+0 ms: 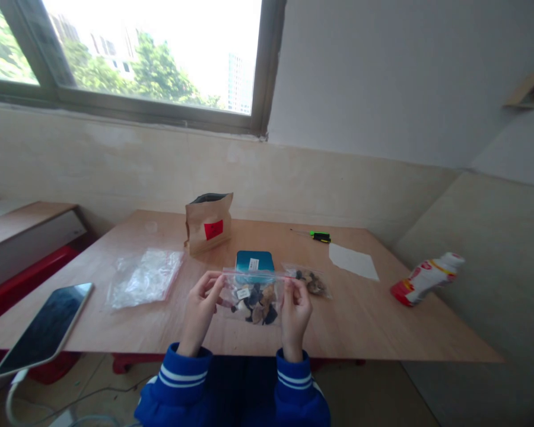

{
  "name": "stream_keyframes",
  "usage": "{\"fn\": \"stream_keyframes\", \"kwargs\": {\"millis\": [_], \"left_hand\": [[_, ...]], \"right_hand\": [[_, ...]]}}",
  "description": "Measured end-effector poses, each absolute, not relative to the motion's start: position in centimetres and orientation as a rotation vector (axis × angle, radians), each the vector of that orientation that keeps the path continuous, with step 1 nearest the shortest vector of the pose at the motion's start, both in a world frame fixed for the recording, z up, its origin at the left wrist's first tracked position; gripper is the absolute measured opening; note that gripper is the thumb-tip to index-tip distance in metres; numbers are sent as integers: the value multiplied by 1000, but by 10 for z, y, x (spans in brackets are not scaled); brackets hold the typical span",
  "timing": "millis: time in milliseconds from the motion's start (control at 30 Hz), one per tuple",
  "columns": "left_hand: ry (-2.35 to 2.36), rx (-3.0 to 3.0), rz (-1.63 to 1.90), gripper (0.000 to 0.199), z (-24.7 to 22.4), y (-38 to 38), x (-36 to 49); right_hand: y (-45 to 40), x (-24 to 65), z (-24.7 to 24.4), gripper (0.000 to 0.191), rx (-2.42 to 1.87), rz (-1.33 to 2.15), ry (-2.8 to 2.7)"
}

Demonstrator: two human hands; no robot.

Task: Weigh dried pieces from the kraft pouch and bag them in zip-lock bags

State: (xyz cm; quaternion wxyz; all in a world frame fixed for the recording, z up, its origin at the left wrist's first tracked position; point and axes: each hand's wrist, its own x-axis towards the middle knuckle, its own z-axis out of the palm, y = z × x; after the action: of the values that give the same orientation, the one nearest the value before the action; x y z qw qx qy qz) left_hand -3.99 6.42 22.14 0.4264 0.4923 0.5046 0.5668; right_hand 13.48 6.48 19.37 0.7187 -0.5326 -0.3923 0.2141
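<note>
Between my two hands a clear zip bag is held up by its top edge, above the near part of the table. Dark, tan and pale dried pieces and a small white label show inside it. My left hand pinches the upper left corner, and my right hand pinches the upper right corner. Just behind the bag lies a blue tin or box with a white label, partly hidden by it. Another clear bag of dried brown and dark pieces rests flat beside my right hand.
A brown paper pouch stands at the back, open at its top. Left are a stack of clear plastic bags and a cabled tablet at the edge. Right are a screwdriver, white paper and a bottle.
</note>
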Motion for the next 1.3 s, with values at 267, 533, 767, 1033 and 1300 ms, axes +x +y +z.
{"fn": "stream_keyframes", "kwargs": {"millis": [267, 533, 767, 1033, 1300], "left_hand": [[1263, 1175, 1652, 21, 217, 64, -37], [1301, 1068, 1758, 24, 224, 70, -19], [1358, 1099, 1809, 24, 227, 78, -19], [1171, 1142, 1679, 25, 214, 77, -26], [1147, 1054, 1626, 27, 210, 71, -32]], "right_hand": [[64, 137, 191, 40, -1149, 645, -866], [67, 128, 197, 36, -1100, 627, -940], [77, 132, 199, 36, -1106, 636, -889], [73, 139, 197, 37, -1092, 677, -841], [67, 153, 193, 43, -1126, 782, -966]]}}
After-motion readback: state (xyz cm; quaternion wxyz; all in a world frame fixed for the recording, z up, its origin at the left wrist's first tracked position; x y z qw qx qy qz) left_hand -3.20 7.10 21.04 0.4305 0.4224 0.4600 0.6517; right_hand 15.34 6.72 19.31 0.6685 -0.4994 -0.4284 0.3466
